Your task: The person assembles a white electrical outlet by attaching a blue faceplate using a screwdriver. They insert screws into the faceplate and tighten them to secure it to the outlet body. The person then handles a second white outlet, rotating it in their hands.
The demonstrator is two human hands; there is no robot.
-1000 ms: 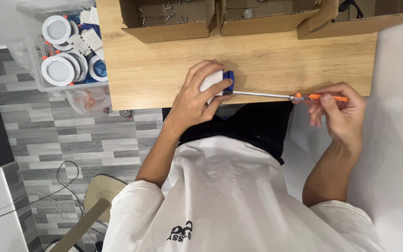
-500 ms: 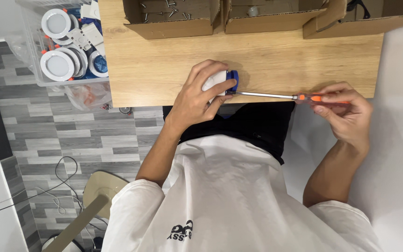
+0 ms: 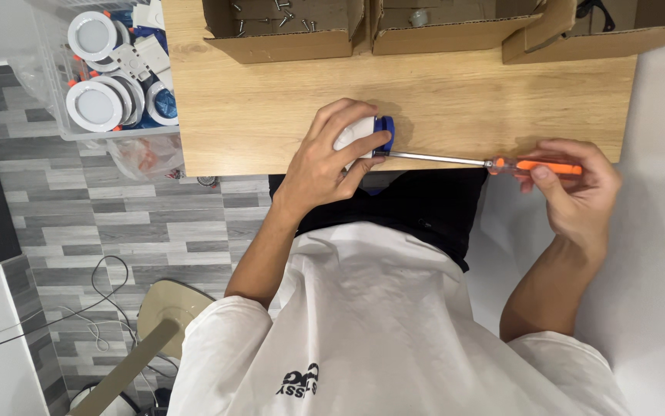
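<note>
Nearest the person, at the front edge of the wooden table (image 3: 271,115), the left hand (image 3: 325,166) is wrapped around a small white and blue fixture (image 3: 367,135), fingers curled over its top and thumb pressing its side, so it sits pinned against the table edge. It looks like a light, rigid plastic piece with a smooth shell that could slip, so a full wrap around the body seems the surest hold. To the right of the fixture, the right hand (image 3: 575,192) pinches the orange handle of a long screwdriver (image 3: 494,162) between fingertips and thumb. The tool looks stiff and slender, best taken at the handle. Its long axis runs nearly level along the table edge, tip pointing left into the blue end of the fixture, handle out past the table's right corner. Farther back on the table stand open cardboard boxes (image 3: 286,42), one with loose screws. Left of the table, a clear bin (image 3: 59,100) holds round white lamps.
</note>
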